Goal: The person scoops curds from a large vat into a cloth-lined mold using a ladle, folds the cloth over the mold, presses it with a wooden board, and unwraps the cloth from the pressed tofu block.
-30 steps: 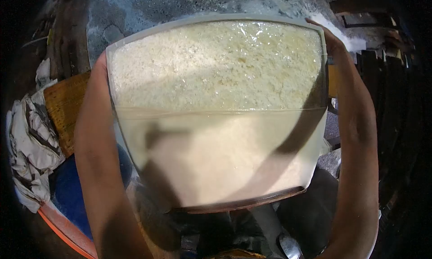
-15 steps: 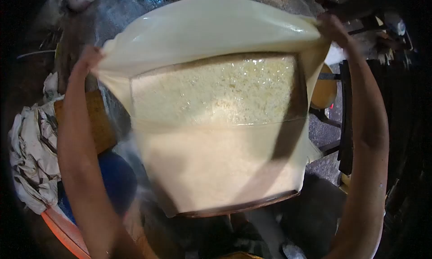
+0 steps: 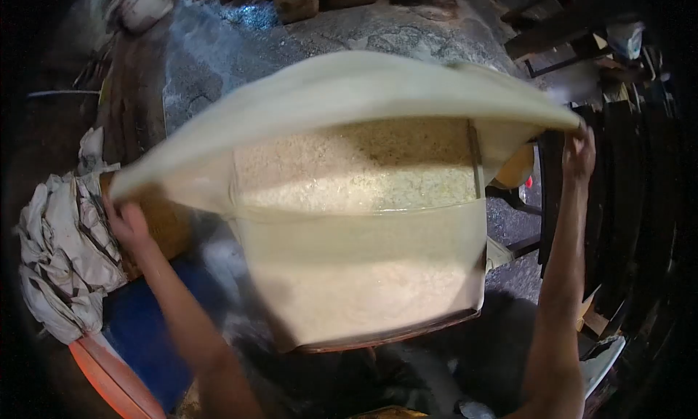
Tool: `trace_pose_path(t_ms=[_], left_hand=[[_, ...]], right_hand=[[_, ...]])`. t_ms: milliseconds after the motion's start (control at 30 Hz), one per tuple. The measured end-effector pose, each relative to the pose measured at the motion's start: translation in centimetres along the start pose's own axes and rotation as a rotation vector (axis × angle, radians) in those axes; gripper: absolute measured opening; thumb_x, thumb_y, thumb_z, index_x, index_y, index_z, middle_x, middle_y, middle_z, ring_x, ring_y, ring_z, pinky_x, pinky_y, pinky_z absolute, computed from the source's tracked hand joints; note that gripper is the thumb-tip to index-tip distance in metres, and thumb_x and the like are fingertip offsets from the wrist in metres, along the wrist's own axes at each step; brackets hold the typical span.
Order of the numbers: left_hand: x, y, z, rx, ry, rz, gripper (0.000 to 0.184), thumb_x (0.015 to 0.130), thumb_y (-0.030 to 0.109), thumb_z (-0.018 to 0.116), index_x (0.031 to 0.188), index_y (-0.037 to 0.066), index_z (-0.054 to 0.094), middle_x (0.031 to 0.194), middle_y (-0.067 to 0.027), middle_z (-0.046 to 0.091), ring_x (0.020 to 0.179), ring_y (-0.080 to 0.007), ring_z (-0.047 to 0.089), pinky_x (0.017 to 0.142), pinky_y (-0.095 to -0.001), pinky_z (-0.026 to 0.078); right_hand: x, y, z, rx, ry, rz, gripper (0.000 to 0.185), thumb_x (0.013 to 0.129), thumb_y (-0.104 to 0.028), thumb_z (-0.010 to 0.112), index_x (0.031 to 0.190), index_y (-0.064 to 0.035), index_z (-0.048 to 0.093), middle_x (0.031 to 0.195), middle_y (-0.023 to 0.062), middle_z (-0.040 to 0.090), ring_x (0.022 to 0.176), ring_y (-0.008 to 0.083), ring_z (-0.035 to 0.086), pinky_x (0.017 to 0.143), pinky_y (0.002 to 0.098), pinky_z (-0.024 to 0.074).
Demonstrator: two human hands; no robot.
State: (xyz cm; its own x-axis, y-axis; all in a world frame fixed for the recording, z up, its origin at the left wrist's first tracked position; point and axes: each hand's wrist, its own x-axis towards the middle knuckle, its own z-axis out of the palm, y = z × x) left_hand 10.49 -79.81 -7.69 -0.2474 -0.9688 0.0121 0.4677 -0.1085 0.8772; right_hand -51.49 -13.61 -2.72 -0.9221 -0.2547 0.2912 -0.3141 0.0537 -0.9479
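Observation:
A wide pale cloth (image 3: pixel 349 88) is stretched in an arch between my two hands. My left hand (image 3: pixel 129 226), blurred, grips its left corner, beside the wooden board. At the right, my right hand (image 3: pixel 579 151) is closed on the other corner. Below the cloth stands a rectangular frame (image 3: pixel 480 157) full of wet, lumpy whitish material (image 3: pixel 356 161). A thin cloth layer (image 3: pixel 363 259) covers the near half of the material, while the far half is bare and partly shaded by the raised cloth.
Crumpled whitish cloths (image 3: pixel 69 252) lie at the left, next to a wooden board (image 3: pixel 163 222). Nearer are a blue surface (image 3: pixel 156 324) and an orange rim (image 3: pixel 109 375). Dark slats (image 3: pixel 622 201) run along the right. A yellowish round object (image 3: pixel 515 168) sits behind the frame's right side.
The cloth has been lifted off the far edge and pulled nearer over the frame. Both my hands have moved apart and down, the left one furthest. More wet floor shows behind.

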Motion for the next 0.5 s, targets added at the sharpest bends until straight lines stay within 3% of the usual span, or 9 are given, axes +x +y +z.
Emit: trace_pose_path(t_ms=[33,133,200,233,267,300,367,433,500], left_hand=[[-2.7,-0.1,-4.6,-0.269,-0.065,-0.114,0.036,0.099,0.020,0.040,0.120,-0.006,0.052,0.113,-0.0182,0.059,0.106,-0.0264,0.054,0.094,-0.0399,0.043],[-10.5,-6.2,-17.5,0.485,0.083,-0.021,0.028,0.094,0.016,0.050,0.115,-0.002,0.051,0.101,-0.0110,0.059,0.097,-0.0195,0.056,0.083,-0.0279,0.047],[-14.3,-9.6,-15.0,0.657,0.593,-0.497,0.026,0.092,0.014,0.054,0.114,-0.001,0.053,0.106,-0.0092,0.059,0.099,-0.0206,0.056,0.085,-0.0298,0.047],[-15.5,-10.4,-12.4,0.853,0.503,-0.433,0.026,0.092,0.014,0.055,0.113,-0.001,0.054,0.108,-0.0091,0.058,0.101,-0.0210,0.056,0.086,-0.0310,0.047],[-15.7,-10.7,-8.3,1.044,0.407,-0.363,0.026,0.091,0.014,0.056,0.113,0.000,0.055,0.109,-0.0089,0.058,0.102,-0.0215,0.056,0.087,-0.0322,0.046],[-15.3,-10.8,-4.4,1.231,0.305,-0.288,0.026,0.091,0.014,0.057,0.113,0.000,0.057,0.111,-0.0087,0.058,0.103,-0.0220,0.056,0.088,-0.0335,0.046],[-13.2,-11.2,2.0,1.347,-0.121,0.032,0.024,0.090,0.014,0.056,0.112,0.003,0.060,0.114,-0.0102,0.058,0.106,-0.0236,0.055,0.093,-0.0350,0.043],[-12.0,-10.5,10.7,1.317,-0.511,0.301,0.025,0.089,0.012,0.056,0.112,0.004,0.063,0.120,-0.0133,0.055,0.113,-0.0277,0.051,0.097,-0.0369,0.040],[-10.8,-11.3,14.5,1.377,-0.758,0.508,0.024,0.088,0.011,0.056,0.110,0.004,0.063,0.122,-0.0150,0.053,0.115,-0.0310,0.049,0.098,-0.0380,0.039]], right_hand=[[-2.0,0.3,-1.6,0.524,0.077,0.247,0.014,0.090,-0.011,0.056,0.098,-0.0025,0.062,0.093,0.0109,0.062,0.096,0.0215,0.060,0.086,0.0337,0.0485],[-8.6,7.0,-6.2,0.400,0.181,0.393,0.012,0.088,-0.010,0.055,0.077,-0.0069,0.051,0.080,0.0056,0.056,0.082,0.0175,0.058,0.077,0.0318,0.0478],[-11.5,13.1,-8.4,0.089,0.176,0.501,0.008,0.082,-0.010,0.059,0.077,-0.0089,0.054,0.069,0.0014,0.052,0.065,0.0103,0.052,0.062,0.0252,0.0429],[-12.0,12.8,-6.9,-0.203,0.178,0.678,0.008,0.083,-0.011,0.060,0.078,-0.0073,0.054,0.065,-0.0013,0.050,0.061,0.0061,0.047,0.058,0.0243,0.0390],[-12.4,15.7,-6.2,-0.443,0.211,0.457,0.007,0.082,-0.009,0.062,0.085,-0.0055,0.058,0.072,0.0011,0.054,0.067,0.0093,0.052,0.062,0.0262,0.0428],[-11.6,15.9,-4.3,-0.556,0.059,0.171,0.013,0.081,-0.008,0.064,0.093,-0.0034,0.060,0.083,0.0047,0.058,0.077,0.0140,0.056,0.072,0.0292,0.0465],[-8.8,10.5,5.2,-0.676,-0.090,0.012,0.020,0.082,-0.009,0.065,0.100,-0.0012,0.060,0.097,0.0089,0.061,0.088,0.0202,0.059,0.082,0.0326,0.0472],[-7.0,5.4,13.5,-0.764,-0.258,-0.410,0.028,0.084,-0.012,0.064,0.110,-0.0006,0.060,0.107,0.0146,0.061,0.104,0.0285,0.057,0.089,0.0358,0.0458],[-6.5,4.8,18.4,-0.663,-0.445,-0.283,0.034,0.081,-0.012,0.065,0.114,-0.0073,0.062,0.117,0.0167,0.056,0.113,0.0317,0.051,0.093,0.0389,0.0440]])
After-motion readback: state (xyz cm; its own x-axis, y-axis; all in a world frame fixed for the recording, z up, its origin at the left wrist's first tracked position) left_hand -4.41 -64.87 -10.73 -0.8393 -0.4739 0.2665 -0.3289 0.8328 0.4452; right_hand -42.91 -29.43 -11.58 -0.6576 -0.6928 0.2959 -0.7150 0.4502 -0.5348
